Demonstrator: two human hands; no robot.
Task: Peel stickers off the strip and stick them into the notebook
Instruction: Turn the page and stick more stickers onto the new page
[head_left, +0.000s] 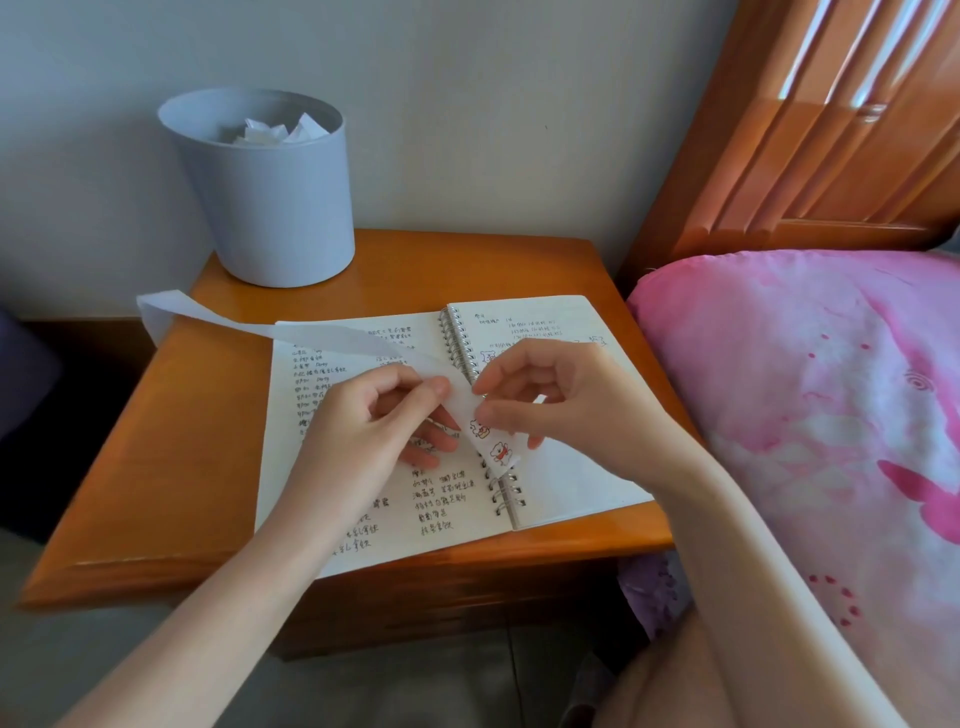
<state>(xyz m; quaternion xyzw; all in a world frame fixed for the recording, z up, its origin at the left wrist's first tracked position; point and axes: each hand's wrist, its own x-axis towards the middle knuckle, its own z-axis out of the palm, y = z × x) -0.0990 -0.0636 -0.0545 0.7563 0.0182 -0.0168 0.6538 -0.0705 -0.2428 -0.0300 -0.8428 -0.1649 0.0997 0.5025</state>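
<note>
Strip (363, 340): long white backing paper; its loose end curls off the tabletop's left edge, and the rest runs rightward in the air across the notebook's left page to both hands.
Bin (270, 208): pale grey-blue round tub at the back left of the tabletop, against the wall, with crumpled white paper (275, 132) inside.
Tabletop (171, 441): glossy orange-brown wood, carrying the bin and the notebook.
Left hand (363, 426): thumb and forefinger pinch the strip just left of the spiral binding; the other fingers reach out underneath, over the handwriting.
Notebook (447, 509): spiral-bound, lying open and flat near the front edge, both pages handwritten; a small bear sticker (488, 357) sits on the right page near the binding.
Stickers (479, 428): two small bear figures with red on the strip's near end, which hangs over the binding.
Right hand (561, 400): fingers curled, thumb and forefinger tips pinching the strip's right edge beside the upper sticker.
Bed cover (805, 415): pink patterned fabric right of the tabletop.
Headboard (831, 130): orange slatted wood at the upper right.
</note>
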